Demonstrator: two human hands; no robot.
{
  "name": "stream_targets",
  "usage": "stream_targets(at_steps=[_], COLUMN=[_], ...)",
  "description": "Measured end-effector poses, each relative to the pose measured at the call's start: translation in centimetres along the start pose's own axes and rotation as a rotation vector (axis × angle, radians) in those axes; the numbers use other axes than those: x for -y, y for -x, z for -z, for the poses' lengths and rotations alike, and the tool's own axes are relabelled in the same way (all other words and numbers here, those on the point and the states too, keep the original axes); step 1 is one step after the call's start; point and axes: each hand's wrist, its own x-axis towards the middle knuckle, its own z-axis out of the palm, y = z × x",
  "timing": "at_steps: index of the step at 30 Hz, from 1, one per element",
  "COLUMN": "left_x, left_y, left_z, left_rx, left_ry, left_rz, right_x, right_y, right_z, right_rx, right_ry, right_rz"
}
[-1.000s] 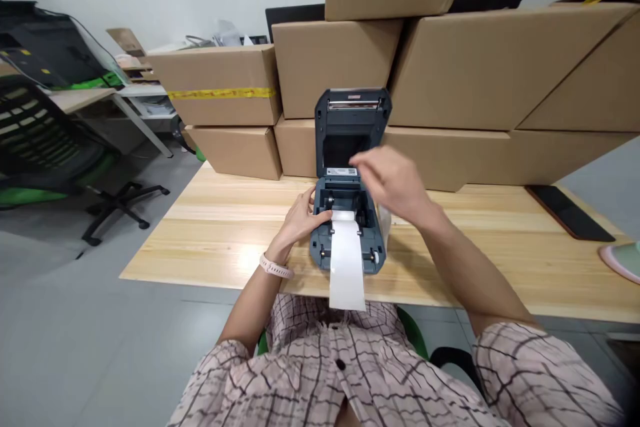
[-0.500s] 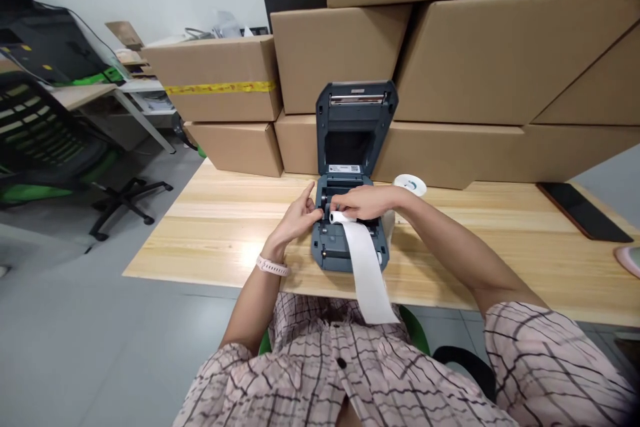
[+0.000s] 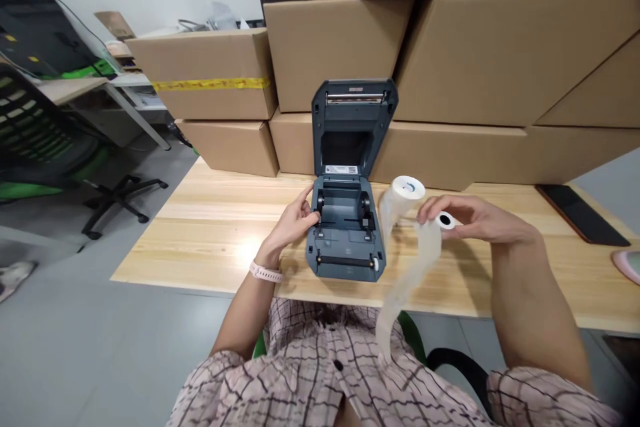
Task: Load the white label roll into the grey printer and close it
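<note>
A dark grey label printer (image 3: 345,250) stands on the wooden table with its lid (image 3: 353,123) raised and its roll bay bare. My left hand (image 3: 295,221) rests against the printer's left side, thumb on the rim of the bay and fingers along the outer wall. To the right of the printer, my right hand (image 3: 467,217) grips a small white paper roll (image 3: 445,220) above the table. A long paper strip (image 3: 407,287) hangs from that roll towards my lap. A larger white roll (image 3: 407,188) stands behind it, beside the printer, with its own strip trailing down.
Cardboard boxes (image 3: 333,57) are stacked along the back of the table (image 3: 170,240). A black phone or tablet (image 3: 583,213) lies at the right, near a pink-rimmed object (image 3: 627,265). An office chair (image 3: 45,127) stands on the floor at the left.
My right hand has lifted the small roll out of the printer's bay and carried it to the right, its strip trailing. My left hand stays at the printer's left side.
</note>
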Motion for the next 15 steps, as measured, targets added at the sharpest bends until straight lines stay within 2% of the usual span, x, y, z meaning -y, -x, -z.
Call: stream_targets(at_steps=[2,5,9,13,15], left_x=[-0.2,-0.6,-1.0,-1.2,-1.2], left_y=[0.0,0.0,0.0,0.1,0.1], left_z=[0.0,0.1,0.2,0.2,0.1], left_rx=[-0.005,0.009,0.043,0.042,0.039], left_ry=[-0.011,-0.026,-0.029,-0.029,-0.033], left_rz=[0.007,0.007,0.001,0.014,0.006], right_x=[-2.2,-4.2,-5.1,-5.3,-5.3], right_y=[1.6,1.9,1.3,0.7,-0.7], right_z=[0.4,0.2,0.1,1.7,2.3], right_rx=[-0.095,-0.138,-0.15,-0.259,-0.261], right_ry=[-0.007,-0.037,-0.013,-0.011,0.022], right_rz=[-0.154,-0.271,-0.302,-0.305,-0.317])
